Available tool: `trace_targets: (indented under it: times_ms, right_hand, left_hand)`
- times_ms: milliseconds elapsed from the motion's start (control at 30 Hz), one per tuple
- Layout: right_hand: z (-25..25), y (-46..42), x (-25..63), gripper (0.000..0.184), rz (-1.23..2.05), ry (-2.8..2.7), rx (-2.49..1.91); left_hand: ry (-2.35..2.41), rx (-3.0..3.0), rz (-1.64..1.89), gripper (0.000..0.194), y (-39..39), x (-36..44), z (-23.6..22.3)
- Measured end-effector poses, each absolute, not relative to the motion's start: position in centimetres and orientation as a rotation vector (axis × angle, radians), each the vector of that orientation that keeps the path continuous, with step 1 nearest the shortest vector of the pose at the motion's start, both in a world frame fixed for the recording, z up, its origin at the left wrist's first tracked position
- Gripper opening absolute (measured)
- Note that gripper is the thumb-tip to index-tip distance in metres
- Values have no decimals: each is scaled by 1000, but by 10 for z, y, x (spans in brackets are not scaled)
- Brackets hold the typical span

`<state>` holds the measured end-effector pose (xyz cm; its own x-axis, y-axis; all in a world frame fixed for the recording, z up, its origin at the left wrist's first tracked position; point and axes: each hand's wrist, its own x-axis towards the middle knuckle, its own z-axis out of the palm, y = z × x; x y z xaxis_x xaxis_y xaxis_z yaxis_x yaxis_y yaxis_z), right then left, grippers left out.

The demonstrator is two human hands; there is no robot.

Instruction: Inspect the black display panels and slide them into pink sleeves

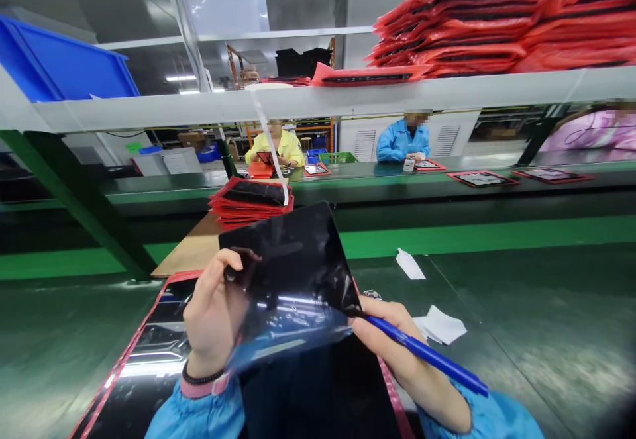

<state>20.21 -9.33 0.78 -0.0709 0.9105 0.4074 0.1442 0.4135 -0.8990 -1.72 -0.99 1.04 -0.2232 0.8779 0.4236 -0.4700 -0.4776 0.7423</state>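
Note:
A glossy black screen panel [293, 247] is held up, tilted, between my two hands. My left hand [213, 313] is closed on its left edge, thumb at the upper left corner. A clear film [288, 336] curls away from the panel's lower part. My right hand [397, 340] is closed, its thumb and finger pinching at the panel's lower right corner beside the film. A blue pen [427, 356] also sits in that hand, its end pointing down to the right. Under my hands lies a larger black sheet [318, 386], and red-edged wrapped panels [149, 353] lie at the left.
Beyond the panel stands a stack of red-wrapped panels [251, 200] on a brown board [193, 247]. White scraps [440, 325] lie on the green bench [546, 306] at right. Overhead, a shelf [223, 106] carries a blue bin [69, 61] and red packages [462, 28]. Several co-workers sit across the line.

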Motion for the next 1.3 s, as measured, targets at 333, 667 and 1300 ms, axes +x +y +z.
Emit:
trace_targets:
  times_ms: [333,667,1300]
  right_hand:
    - [5,-98,187,63,1110,-1448,-841]
    - [-26,-99,191,107,206,-1731,-920]
    - [-15,-88,203,62,-476,-1468,-543]
  left_hand:
    - [554,1195,1863,16,-18,-18,4]
    - [596,1271,2012,10,-21,-10,11]
    - [267,2078,1953,25,-22,-19,-14]
